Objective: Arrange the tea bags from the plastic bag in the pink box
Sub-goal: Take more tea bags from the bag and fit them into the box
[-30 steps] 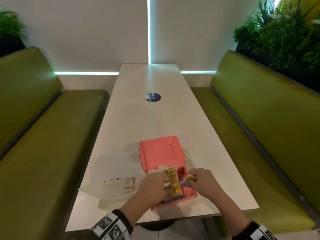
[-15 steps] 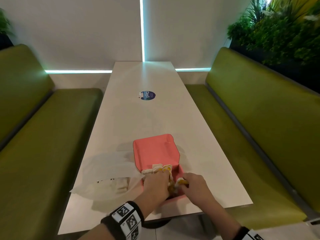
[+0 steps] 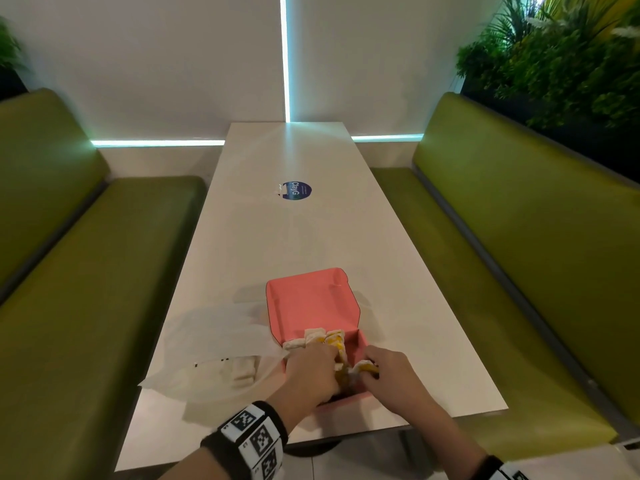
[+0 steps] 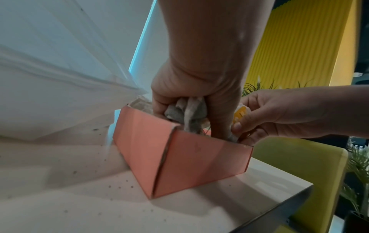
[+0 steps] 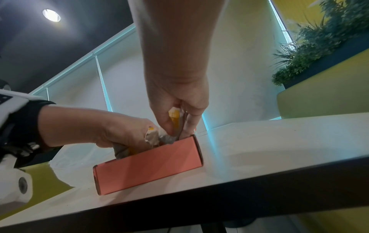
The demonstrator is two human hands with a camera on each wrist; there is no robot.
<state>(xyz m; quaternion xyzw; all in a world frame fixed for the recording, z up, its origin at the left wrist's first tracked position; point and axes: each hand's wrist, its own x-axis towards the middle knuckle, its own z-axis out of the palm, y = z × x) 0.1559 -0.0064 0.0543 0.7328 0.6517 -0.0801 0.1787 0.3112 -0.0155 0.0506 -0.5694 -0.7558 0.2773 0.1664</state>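
Lower centre: pink box [image 3: 313, 308] holds tea bags [image 3: 323, 337]; left hand [image 3: 311, 370] and right hand [image 3: 389, 370] each grip some inside it. Plastic bag [image 3: 214, 344] at lower left holds more.

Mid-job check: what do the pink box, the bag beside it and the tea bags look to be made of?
Pink box: apparently thin matte card; a raw folded corner seam shows.
Plastic bag: thin, translucent whitish film, crumpled, with packets showing through.
Tea bags: soft greyish filter-paper-like pouches that crease where the left hand grips them; the one pinched by the right hand shows a yellow part, material unclear.
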